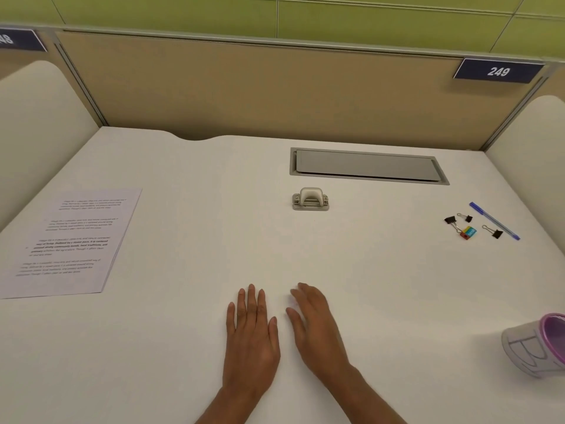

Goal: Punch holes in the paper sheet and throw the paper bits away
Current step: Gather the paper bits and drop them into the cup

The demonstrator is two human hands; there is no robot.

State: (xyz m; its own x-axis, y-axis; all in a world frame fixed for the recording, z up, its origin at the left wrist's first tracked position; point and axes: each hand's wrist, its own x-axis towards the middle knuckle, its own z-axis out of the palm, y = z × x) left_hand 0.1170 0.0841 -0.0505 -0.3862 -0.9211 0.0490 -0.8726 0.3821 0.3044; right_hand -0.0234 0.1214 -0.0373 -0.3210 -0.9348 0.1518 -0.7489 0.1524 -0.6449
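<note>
Status: punching not begun.
Printed white paper sheet [72,240], seemingly unpunched, apart from grey metal hole punch [310,199]; left hand [252,335], right hand [315,328] flat, empty, on white table [214,209].

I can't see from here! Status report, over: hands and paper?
Left hand, right hand open, resting on white desk. Printed white paper sheet left, untouched. Grey metal hole punch centre, nothing blocking it.
</note>
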